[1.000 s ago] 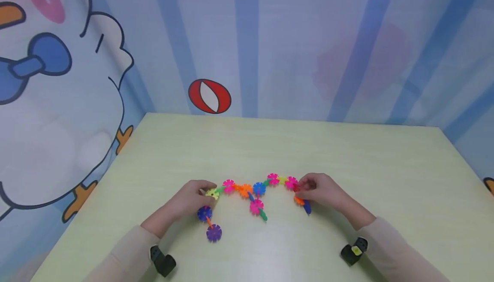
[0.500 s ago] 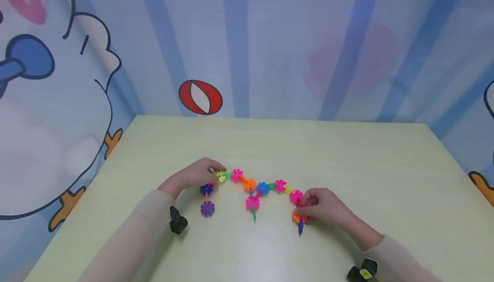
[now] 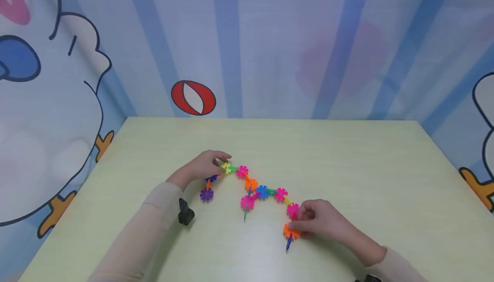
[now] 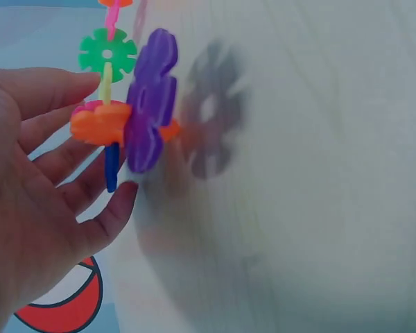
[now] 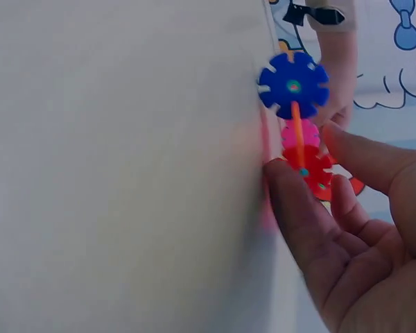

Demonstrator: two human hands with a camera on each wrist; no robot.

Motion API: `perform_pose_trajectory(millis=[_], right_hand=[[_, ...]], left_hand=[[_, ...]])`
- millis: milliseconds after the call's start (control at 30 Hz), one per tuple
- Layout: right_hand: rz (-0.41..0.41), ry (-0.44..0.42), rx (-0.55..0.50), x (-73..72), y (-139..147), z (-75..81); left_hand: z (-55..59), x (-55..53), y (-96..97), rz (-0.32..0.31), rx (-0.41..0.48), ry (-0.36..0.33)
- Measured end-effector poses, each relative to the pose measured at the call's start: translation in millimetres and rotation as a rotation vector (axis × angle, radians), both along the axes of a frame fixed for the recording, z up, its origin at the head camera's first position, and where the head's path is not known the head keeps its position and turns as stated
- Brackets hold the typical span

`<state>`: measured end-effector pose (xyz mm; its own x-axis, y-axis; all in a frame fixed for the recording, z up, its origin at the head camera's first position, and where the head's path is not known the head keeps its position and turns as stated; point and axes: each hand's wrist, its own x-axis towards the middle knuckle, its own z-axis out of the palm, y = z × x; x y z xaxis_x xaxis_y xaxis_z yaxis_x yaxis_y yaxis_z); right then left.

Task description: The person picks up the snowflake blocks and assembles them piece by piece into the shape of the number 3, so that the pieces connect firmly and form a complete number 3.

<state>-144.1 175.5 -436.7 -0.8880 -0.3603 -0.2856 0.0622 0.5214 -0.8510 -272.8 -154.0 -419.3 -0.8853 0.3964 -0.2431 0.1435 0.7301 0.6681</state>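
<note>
A zigzag chain of plastic snowflake discs (image 3: 262, 192), slotted together in many colours, stretches between my two hands. My left hand (image 3: 202, 166) holds its far left end by the yellow disc (image 3: 226, 168), and a purple disc (image 3: 206, 195) hangs below that hand. The left wrist view has this purple disc (image 4: 151, 100) beside an orange one (image 4: 100, 125) near the fingers. At the near right end, my right hand (image 3: 322, 219) pinches the chain by an orange disc (image 3: 291, 231) with a dark blue disc (image 3: 289, 242) under it. In the right wrist view, thumb and fingers surround a red disc (image 5: 308, 163).
The pale table (image 3: 347, 157) lies under the chain and both forearms. Behind it stands a striped blue backdrop (image 3: 270, 59) with cartoon prints. A short branch with a pink disc (image 3: 247, 203) sticks out of the chain's middle. Black wrist cameras (image 3: 186, 212) sit on the sleeves.
The left hand has moved away and to the right with its chain end, while the right hand came nearer. The chain went from roughly level to slanting down rightward; the head view shifted slightly.
</note>
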Motion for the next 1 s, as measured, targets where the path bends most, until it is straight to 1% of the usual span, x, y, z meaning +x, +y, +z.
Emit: perform_pose_trajectory(millis=[33,67,200,300,433,467,567,700,867,1000], right_hand=[[0.017,0.017,0.021,-0.9,2,2.8],[0.037,0.042,0.042,-2.2,5,5.8],[0.133,0.164,0.084,-13.2,20,17.8],[0.216,0.247,0.079,-23.7,27,24.1],[0.332,0.290,0.032,-38.1,31,28.0],[0.360,0.293,0.022,-42.1,31,28.0],[0.420,0.289,0.001,-53.5,31,26.6],[0.476,0.245,-0.010,-69.1,31,22.5],[0.566,0.178,0.005,-83.5,32,17.1],[0.620,0.124,0.014,-89.0,33,14.3]], left_hand=[[0.6,1.7,-1.0,0.011,-0.003,0.012],[1.1,3.8,-2.1,0.036,-0.001,0.022],[3.8,16.8,-9.1,0.177,0.024,0.042],[4.0,29.7,-15.4,0.272,0.072,0.043],[-0.6,47.7,-18.7,0.352,0.130,0.034],[-2.1,51.8,-18.3,0.371,0.146,0.025],[-5.9,62.0,-13.8,0.402,0.187,-0.001],[-9.5,71.2,-6.3,0.424,0.219,-0.015],[-15.3,74.4,1.2,0.449,0.214,-0.013],[-17.7,72.7,6.5,0.452,0.195,-0.001]])
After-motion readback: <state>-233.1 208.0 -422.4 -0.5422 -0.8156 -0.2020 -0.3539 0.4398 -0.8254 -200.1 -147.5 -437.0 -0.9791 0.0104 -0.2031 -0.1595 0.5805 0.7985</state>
